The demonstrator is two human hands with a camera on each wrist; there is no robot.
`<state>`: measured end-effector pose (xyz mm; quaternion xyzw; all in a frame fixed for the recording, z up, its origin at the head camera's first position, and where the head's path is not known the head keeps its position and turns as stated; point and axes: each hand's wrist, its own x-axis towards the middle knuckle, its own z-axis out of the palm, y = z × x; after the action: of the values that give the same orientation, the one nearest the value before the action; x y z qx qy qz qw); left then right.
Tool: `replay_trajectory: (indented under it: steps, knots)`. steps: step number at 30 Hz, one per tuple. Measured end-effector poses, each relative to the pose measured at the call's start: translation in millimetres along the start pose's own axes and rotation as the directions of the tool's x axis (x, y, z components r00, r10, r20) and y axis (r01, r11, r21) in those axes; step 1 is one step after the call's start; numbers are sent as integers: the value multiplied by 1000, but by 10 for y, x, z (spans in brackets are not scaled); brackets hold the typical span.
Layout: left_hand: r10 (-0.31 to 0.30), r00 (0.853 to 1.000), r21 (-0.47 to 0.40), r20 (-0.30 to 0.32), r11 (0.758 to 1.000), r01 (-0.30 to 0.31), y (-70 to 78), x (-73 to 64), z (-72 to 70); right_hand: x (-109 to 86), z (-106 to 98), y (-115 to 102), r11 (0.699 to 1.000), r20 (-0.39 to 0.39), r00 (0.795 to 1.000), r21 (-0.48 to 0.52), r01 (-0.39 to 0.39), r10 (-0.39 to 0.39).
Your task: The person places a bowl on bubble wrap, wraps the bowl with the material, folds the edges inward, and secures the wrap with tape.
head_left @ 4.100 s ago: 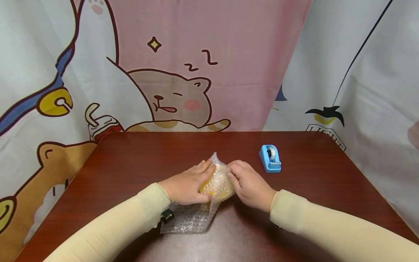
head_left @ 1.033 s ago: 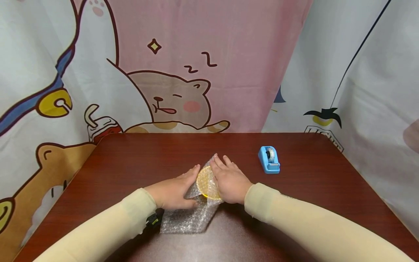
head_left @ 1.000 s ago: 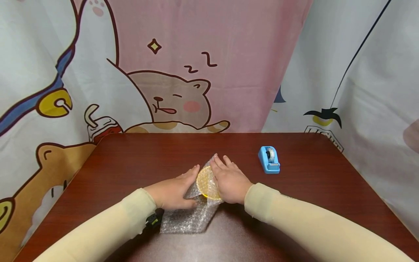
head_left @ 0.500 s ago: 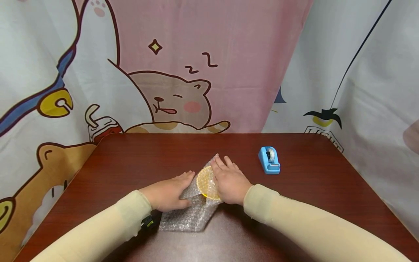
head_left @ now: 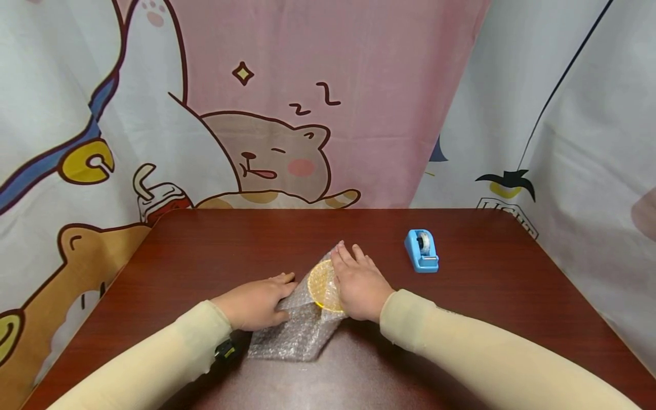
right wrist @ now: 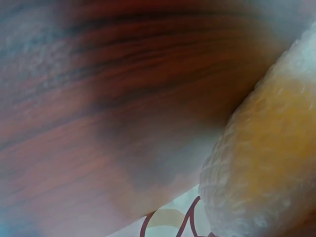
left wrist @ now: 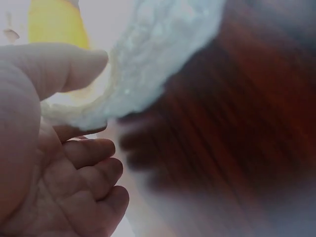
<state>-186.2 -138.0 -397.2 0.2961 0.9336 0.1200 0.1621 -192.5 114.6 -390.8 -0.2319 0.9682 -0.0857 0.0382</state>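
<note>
A round yellow thing (head_left: 322,283) with a bright rim lies under clear bubble wrap (head_left: 297,336) in the head view. My right hand (head_left: 361,289) lies along its right side, fingers straight and pressed on the wrap. At the wrap's left edge is my left hand (head_left: 253,303), thumb stretched out over the sheet and fingers loosely bent. The left wrist view shows the thumb (left wrist: 64,69) in front of the bubble wrap (left wrist: 148,69), with the yellow thing behind. The right wrist view has the wrapped yellow side (right wrist: 276,148) but no fingers.
A light blue tape dispenser (head_left: 422,251) with a roll of clear tape stands on the dark red-brown table (head_left: 487,296), right of the hands and farther back. A cartoon-printed curtain (head_left: 379,102) hangs behind the table.
Earlier the left hand lay on the wrapped thing while the right pinched the wrap's edge. Now the right presses flat on it, and the left has slid leftward, uncovering more wrap.
</note>
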Motion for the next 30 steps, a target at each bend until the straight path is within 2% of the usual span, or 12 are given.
replay_trajectory:
  steps: [7,14,23,30]
  knots:
    - [11,999,7,-43,1000,-11,-41,-49,17,-3,-11,-22,1000,9,1000,17,-24,24]
    - [-1,995,23,-104,1000,3,-39,-83,9,1,-8,-37,998,10,999,40,-45,44]
    - [37,977,50,-210,998,-27,-17,-144,-17,0,-11,-43,997,24,997,41,-69,68]
    - [16,980,15,-197,1000,-14,-3,-166,-36,-10,-17,-58,997,18,997,38,-69,68]
